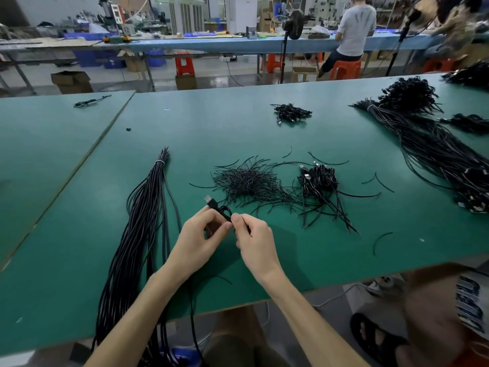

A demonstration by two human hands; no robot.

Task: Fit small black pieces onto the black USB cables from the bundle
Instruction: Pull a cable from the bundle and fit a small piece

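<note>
The left hand [203,234] fingers [223,229] clamp the cable [224,210] just below its plug [208,200], and the right hand [255,238] fingers pinch its loop right beside them, probably to hold it steady for the fitting.

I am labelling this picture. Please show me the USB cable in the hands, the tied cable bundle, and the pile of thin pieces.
USB cable [210,202]: head view, its plug.
cable bundle [143,221]: head view, mid-length strands.
pile of thin pieces [246,181]: head view, its centre.
</note>
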